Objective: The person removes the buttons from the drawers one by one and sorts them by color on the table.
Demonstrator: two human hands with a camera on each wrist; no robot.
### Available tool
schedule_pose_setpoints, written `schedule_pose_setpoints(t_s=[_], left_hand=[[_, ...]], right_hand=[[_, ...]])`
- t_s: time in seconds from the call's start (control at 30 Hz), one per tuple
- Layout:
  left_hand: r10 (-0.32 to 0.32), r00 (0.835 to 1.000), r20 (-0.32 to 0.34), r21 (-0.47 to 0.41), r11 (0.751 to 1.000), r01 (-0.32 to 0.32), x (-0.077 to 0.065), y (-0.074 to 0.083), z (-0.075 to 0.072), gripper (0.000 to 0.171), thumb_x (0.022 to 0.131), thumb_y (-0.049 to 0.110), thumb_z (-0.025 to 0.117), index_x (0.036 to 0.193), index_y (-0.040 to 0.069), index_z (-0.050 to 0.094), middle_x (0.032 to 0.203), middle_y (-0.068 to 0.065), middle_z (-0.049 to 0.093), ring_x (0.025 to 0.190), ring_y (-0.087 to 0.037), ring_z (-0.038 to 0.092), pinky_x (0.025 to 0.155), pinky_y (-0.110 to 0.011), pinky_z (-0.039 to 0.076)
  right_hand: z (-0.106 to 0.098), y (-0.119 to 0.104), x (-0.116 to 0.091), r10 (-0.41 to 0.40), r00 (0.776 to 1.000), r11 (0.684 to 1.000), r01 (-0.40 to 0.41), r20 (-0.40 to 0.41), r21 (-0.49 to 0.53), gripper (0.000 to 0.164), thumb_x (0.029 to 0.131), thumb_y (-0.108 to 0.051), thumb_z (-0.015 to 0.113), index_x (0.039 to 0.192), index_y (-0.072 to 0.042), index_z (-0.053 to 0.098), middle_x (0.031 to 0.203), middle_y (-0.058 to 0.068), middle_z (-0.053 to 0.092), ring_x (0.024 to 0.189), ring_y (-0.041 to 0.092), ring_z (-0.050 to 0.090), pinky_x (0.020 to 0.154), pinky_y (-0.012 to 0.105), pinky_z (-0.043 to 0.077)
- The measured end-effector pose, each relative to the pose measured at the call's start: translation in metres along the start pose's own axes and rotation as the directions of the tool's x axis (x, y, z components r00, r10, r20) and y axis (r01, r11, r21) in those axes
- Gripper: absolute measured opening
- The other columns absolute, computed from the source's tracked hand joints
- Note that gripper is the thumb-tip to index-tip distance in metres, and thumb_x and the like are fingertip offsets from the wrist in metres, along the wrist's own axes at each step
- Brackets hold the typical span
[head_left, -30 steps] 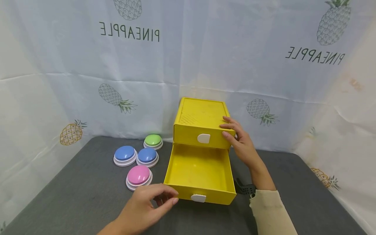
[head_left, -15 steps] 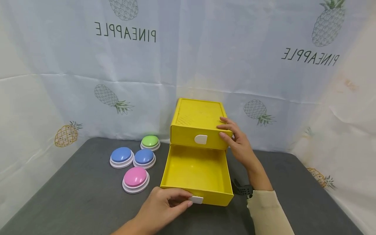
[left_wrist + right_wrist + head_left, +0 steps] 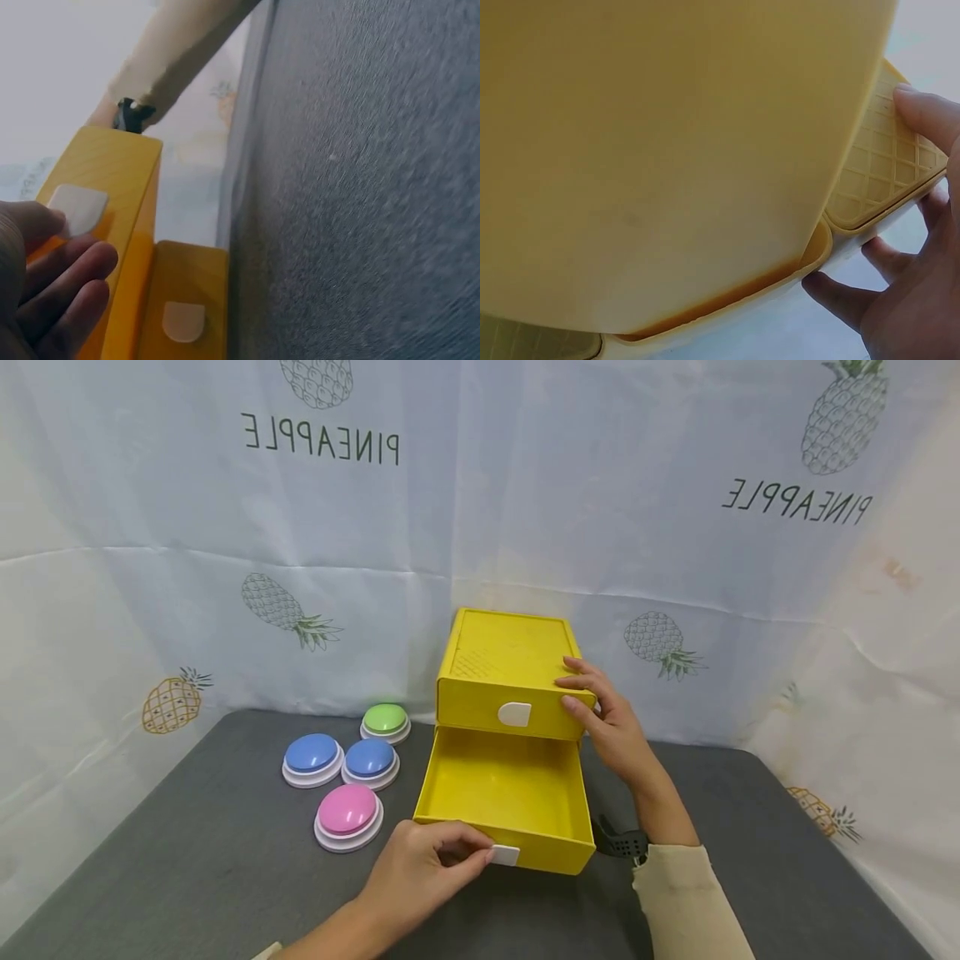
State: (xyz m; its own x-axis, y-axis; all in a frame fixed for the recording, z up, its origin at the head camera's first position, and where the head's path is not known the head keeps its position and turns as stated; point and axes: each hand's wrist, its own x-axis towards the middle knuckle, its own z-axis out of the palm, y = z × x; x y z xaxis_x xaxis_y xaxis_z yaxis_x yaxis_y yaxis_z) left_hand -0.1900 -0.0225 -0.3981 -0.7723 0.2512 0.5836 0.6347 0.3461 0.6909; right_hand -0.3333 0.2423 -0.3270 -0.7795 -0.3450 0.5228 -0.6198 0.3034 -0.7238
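Note:
A yellow plastic drawer cabinet (image 3: 510,647) stands against the back cloth, its top drawer shut. Below that, a yellow drawer (image 3: 551,853) is pulled out, with a bare interior. My left hand (image 3: 420,872) pinches this drawer's white handle (image 3: 506,855) between thumb and fingers. The left wrist view shows a lower drawer front (image 3: 191,266) with its own white handle (image 3: 184,321), closer to the table. My right hand (image 3: 621,727) holds the cabinet's upper right front corner, thumb on the front and fingers over the top. Seen from the right wrist, the drawer's underside (image 3: 667,150) fills much of the picture.
Left of the cabinet, several domed push buttons sit on white bases: a green one (image 3: 385,720), two blue, including the nearer blue one (image 3: 369,758), and a pink one (image 3: 347,810). A pineapple-printed cloth (image 3: 375,510) hangs behind the grey table (image 3: 187,852).
My left hand has moved right, from the drawer's left front corner to its white handle. The drawer front now appears slightly higher in the head view. My right hand keeps its hold.

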Motion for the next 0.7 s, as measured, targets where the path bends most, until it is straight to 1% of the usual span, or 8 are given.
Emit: schedule_pose_setpoints(t_s=[0.2, 0.27, 0.33, 0.43, 0.5, 0.53, 0.6, 0.7], left_hand=[[-0.015, 1.0, -0.01, 0.032, 0.999, 0.015, 0.01, -0.008, 0.002, 0.007, 0.087, 0.023, 0.081, 0.089, 0.017, 0.08, 0.079, 0.009, 0.077, 0.065, 0.009, 0.063, 0.061, -0.016, 0.056], [-0.02, 1.0, -0.016, 0.039, 0.999, 0.021, 0.013, -0.01, 0.003, 0.008, 0.087, 0.023, 0.081, 0.09, 0.016, 0.08, 0.079, 0.009, 0.077, 0.064, 0.008, 0.063, 0.061, -0.017, 0.057], [-0.016, 1.0, -0.022, 0.046, 0.999, 0.017, 0.017, -0.012, 0.004, 0.007, 0.087, 0.021, 0.081, 0.09, 0.015, 0.079, 0.08, 0.008, 0.077, 0.066, 0.008, 0.064, 0.062, -0.017, 0.057], [0.001, 1.0, -0.029, 0.061, 0.998, 0.001, 0.023, -0.015, 0.006, 0.006, 0.087, 0.018, 0.08, 0.09, 0.014, 0.078, 0.079, 0.007, 0.077, 0.066, 0.008, 0.064, 0.063, -0.016, 0.057], [0.017, 0.999, -0.035, 0.074, 0.997, -0.014, 0.026, -0.017, 0.007, 0.006, 0.088, 0.017, 0.08, 0.09, 0.013, 0.077, 0.077, 0.007, 0.076, 0.065, 0.009, 0.063, 0.063, -0.015, 0.057], [0.02, 0.999, -0.037, 0.078, 0.997, -0.017, 0.028, -0.018, 0.008, 0.007, 0.088, 0.018, 0.079, 0.09, 0.012, 0.077, 0.075, 0.007, 0.075, 0.064, 0.009, 0.062, 0.063, -0.015, 0.056], [0.02, 0.999, -0.039, 0.085, 0.996, -0.017, 0.032, -0.02, 0.009, 0.008, 0.089, 0.019, 0.079, 0.09, 0.012, 0.077, 0.072, 0.008, 0.073, 0.062, 0.01, 0.06, 0.062, -0.015, 0.056], [0.006, 0.999, -0.038, 0.094, 0.996, -0.002, 0.04, -0.023, 0.01, 0.011, 0.089, 0.021, 0.078, 0.091, 0.011, 0.077, 0.071, 0.008, 0.072, 0.061, 0.009, 0.06, 0.062, -0.015, 0.056]], right_hand=[[-0.001, 0.0, -0.002, 0.001, 1.0, 1.0, -0.001, 0.004, 0.013, 0.029, 0.105, -0.015, 0.054, 0.133, -0.009, 0.06, 0.164, -0.003, 0.032, 0.157, 0.026, 0.022, 0.103, 0.008, 0.04], [-0.001, 0.0, -0.002, 0.002, 1.0, 1.0, -0.002, 0.009, 0.006, 0.029, 0.105, -0.015, 0.053, 0.133, -0.009, 0.06, 0.164, -0.003, 0.032, 0.157, 0.026, 0.022, 0.105, 0.01, 0.04], [-0.001, 0.0, -0.002, 0.004, 1.0, 1.0, -0.004, 0.013, -0.003, 0.029, 0.106, -0.016, 0.053, 0.134, -0.009, 0.059, 0.164, -0.003, 0.032, 0.156, 0.027, 0.022, 0.11, 0.018, 0.041], [-0.001, 0.001, -0.002, 0.008, 1.0, 1.0, -0.008, 0.018, -0.006, 0.03, 0.106, -0.017, 0.053, 0.134, -0.009, 0.059, 0.165, -0.002, 0.032, 0.156, 0.027, 0.022, 0.118, 0.04, 0.041], [-0.001, 0.0, -0.002, 0.011, 1.0, 1.0, -0.011, 0.02, 0.003, 0.03, 0.106, -0.017, 0.053, 0.134, -0.008, 0.058, 0.165, -0.002, 0.032, 0.157, 0.028, 0.021, 0.118, 0.054, 0.037], [-0.001, 0.0, -0.001, 0.011, 1.0, 1.0, -0.011, 0.022, 0.006, 0.03, 0.106, -0.017, 0.053, 0.134, -0.008, 0.058, 0.165, -0.002, 0.031, 0.157, 0.028, 0.021, 0.117, 0.059, 0.035], [-0.001, 0.0, -0.001, 0.011, 1.0, 1.0, -0.012, 0.021, 0.014, 0.031, 0.106, -0.018, 0.053, 0.134, -0.008, 0.058, 0.165, -0.002, 0.031, 0.157, 0.028, 0.021, 0.117, 0.062, 0.034], [-0.001, -0.001, -0.001, 0.012, 1.0, 1.0, -0.012, 0.018, 0.022, 0.03, 0.106, -0.018, 0.053, 0.134, -0.009, 0.058, 0.165, -0.003, 0.032, 0.157, 0.026, 0.021, 0.118, 0.06, 0.034]])
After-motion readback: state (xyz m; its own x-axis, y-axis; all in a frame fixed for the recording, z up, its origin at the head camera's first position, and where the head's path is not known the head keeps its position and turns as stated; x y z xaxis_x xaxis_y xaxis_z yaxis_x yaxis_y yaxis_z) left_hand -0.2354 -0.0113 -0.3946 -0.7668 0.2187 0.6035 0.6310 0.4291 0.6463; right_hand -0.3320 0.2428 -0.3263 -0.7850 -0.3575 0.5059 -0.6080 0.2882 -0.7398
